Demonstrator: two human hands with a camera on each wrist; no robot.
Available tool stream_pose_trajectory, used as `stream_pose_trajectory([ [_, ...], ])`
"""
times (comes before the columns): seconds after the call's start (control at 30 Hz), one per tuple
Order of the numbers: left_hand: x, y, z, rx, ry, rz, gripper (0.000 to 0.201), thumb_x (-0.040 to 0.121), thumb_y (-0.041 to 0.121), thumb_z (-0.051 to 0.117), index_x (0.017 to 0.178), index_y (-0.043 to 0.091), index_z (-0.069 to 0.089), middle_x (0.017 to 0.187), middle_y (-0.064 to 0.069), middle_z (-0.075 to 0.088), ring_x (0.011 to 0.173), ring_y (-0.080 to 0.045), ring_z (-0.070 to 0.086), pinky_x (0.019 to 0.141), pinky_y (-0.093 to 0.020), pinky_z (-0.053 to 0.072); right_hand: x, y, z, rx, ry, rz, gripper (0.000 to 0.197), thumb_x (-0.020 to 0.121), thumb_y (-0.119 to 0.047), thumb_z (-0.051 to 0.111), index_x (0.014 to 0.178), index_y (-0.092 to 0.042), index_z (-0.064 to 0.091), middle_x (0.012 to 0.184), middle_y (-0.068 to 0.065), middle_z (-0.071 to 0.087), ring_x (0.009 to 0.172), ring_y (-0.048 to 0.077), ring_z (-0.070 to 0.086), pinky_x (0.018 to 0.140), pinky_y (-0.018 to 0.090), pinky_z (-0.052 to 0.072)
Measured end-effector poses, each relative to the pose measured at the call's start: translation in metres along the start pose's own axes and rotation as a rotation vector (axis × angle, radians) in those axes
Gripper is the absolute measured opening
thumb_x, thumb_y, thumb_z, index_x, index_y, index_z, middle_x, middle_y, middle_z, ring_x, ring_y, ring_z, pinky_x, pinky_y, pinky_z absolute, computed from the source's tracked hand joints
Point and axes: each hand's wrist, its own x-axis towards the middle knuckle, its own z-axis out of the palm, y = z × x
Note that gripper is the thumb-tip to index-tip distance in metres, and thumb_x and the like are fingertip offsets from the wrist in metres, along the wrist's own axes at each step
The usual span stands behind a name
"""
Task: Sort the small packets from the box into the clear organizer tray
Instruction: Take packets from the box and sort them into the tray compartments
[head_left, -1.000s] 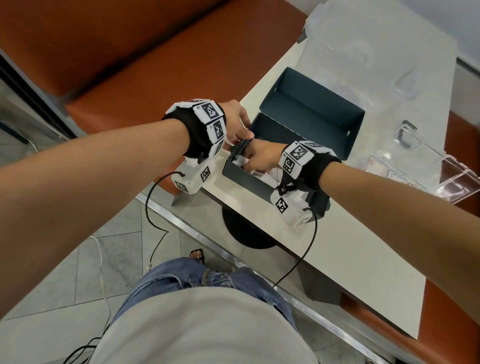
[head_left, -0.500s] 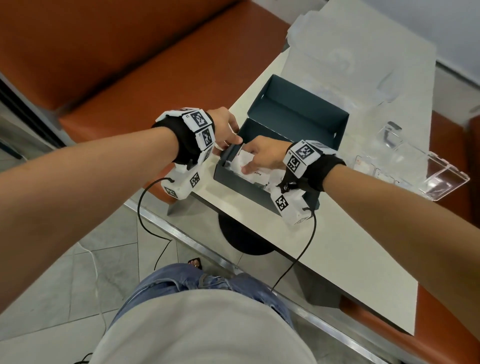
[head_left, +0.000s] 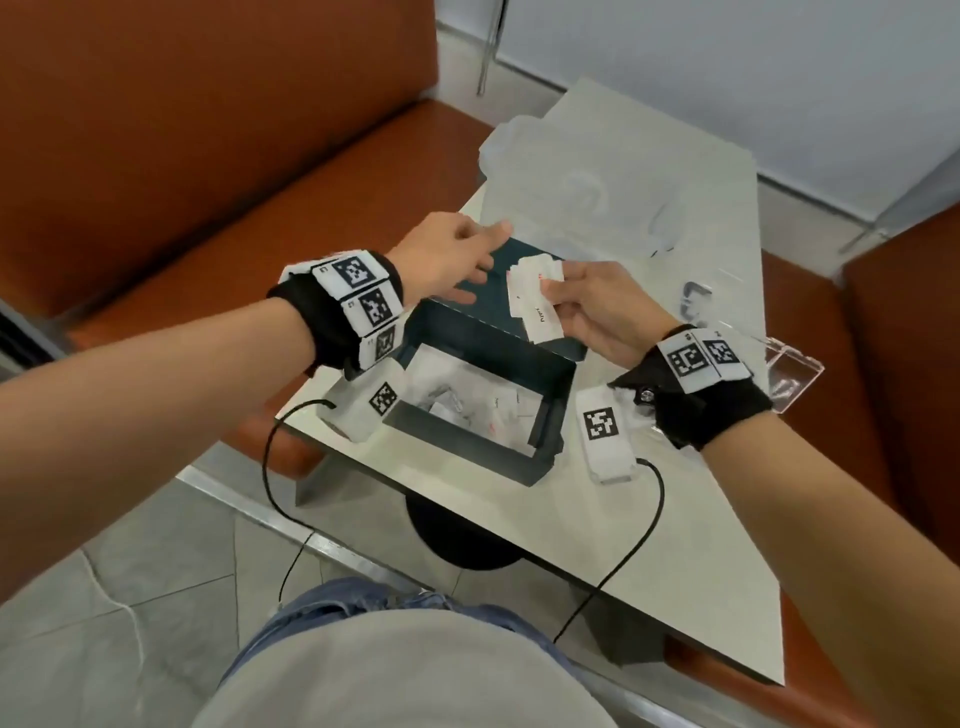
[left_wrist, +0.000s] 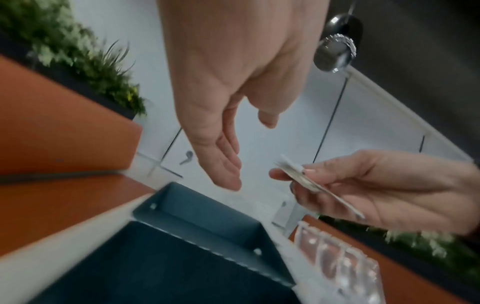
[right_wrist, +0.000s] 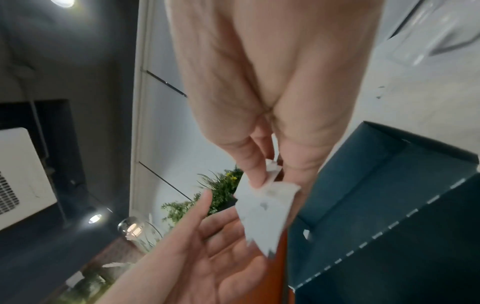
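Observation:
A dark teal box (head_left: 545, 382) stands open at the table's near left corner, with its raised lid behind it. Loose white packets (head_left: 467, 400) lie inside. Above the lid, my right hand (head_left: 587, 306) pinches a small stack of white packets (head_left: 532, 301) between thumb and fingers; the same stack of packets (left_wrist: 306, 181) (right_wrist: 265, 209) shows in both wrist views. My left hand (head_left: 457, 260) hovers open just left of the stack, fingers straight, holding nothing. The clear organizer tray (head_left: 779, 364) lies to the right, partly hidden behind my right wrist; its compartments (left_wrist: 345, 265) show in the left wrist view.
The pale table (head_left: 675, 519) is small, and its edge lies close to the box on the left and near sides. Clear plastic wrapping (head_left: 587, 192) lies at the far end. Orange benches (head_left: 208, 182) flank the table. Cables hang from both wrists over the near edge.
My right hand has come up out of the box with a stack of packets. My left hand has let go of the box's edge and risen beside the stack, open.

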Motion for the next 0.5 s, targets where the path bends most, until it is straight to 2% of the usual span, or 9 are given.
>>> stream_pose_trajectory([
  [0.1,-0.008,0.016,0.035,-0.307,-0.246,-0.118,0.048,0.093,0.056,0.052,0.12,0.018,0.06,0.116,-0.011,0.067,0.106,-0.028,0.065,0.081,-0.043,0.059,-0.015,-0.006,-0.018,0.066,0.141,-0.094,0.027,0.095,0.003,0.051,0.121,0.006,0.054,0.111,0.02,0.067,0.097,0.033,0.068,0.081,0.045,0.057],
  [0.17,-0.012,0.02,0.059,-0.511,-0.401,-0.152,0.043,0.096,0.05,0.051,0.124,0.019,0.059,0.121,-0.015,0.064,0.111,-0.034,0.063,0.084,-0.049,0.057,-0.023,-0.007,-0.029,0.066,0.219,-0.116,0.023,0.094,-0.001,0.056,0.116,0.003,0.056,0.1,0.018,0.07,0.082,0.026,0.071,0.068,0.036,0.059],
  [0.23,-0.015,0.024,0.082,-0.716,-0.502,-0.158,0.042,0.101,0.038,0.045,0.135,0.014,0.05,0.129,-0.02,0.058,0.119,-0.039,0.058,0.087,-0.051,0.056,-0.031,-0.005,-0.041,0.012,0.289,-0.131,0.017,0.092,-0.004,0.061,0.108,0.001,0.059,0.087,0.014,0.068,0.066,0.018,0.068,0.052,0.026,0.054],
  [0.3,-0.018,0.03,0.105,-0.863,-0.483,-0.169,0.036,0.104,0.023,0.036,0.135,0.006,0.045,0.13,-0.024,0.057,0.116,-0.04,0.06,0.085,-0.05,0.057,-0.039,-0.001,-0.058,-0.057,0.337,-0.146,0.013,0.089,-0.005,0.064,0.101,0.001,0.062,0.082,0.012,0.066,0.063,0.016,0.064,0.051,0.024,0.051],
  [0.4,-0.021,0.04,0.137,-0.87,-0.413,-0.157,0.023,0.104,0.006,0.031,0.117,0.002,0.05,0.12,-0.025,0.059,0.104,-0.04,0.066,0.077,-0.045,0.06,-0.051,0.007,-0.087,-0.178,0.334,-0.15,0.004,0.086,-0.002,0.067,0.089,-0.001,0.064,0.078,0.009,0.065,0.054,0.008,0.063,0.049,0.017,0.047],
  [0.43,-0.022,0.043,0.146,-0.831,-0.396,-0.146,0.023,0.103,0.002,0.031,0.114,0.002,0.052,0.118,-0.025,0.06,0.102,-0.04,0.066,0.075,-0.043,0.061,-0.054,0.009,-0.096,-0.227,0.338,-0.143,0.008,0.085,-0.003,0.068,0.092,-0.002,0.064,0.077,0.007,0.065,0.051,0.006,0.061,0.048,0.016,0.045],
  [0.5,-0.023,0.047,0.162,-0.751,-0.368,-0.129,0.025,0.1,-0.004,0.034,0.117,0.0,0.052,0.115,-0.025,0.062,0.097,-0.038,0.068,0.072,-0.038,0.061,-0.059,0.013,-0.117,-0.329,0.355,-0.127,0.024,0.082,-0.005,0.071,0.104,-0.005,0.061,0.074,0.003,0.062,0.053,0.006,0.058,0.051,0.019,0.042],
])
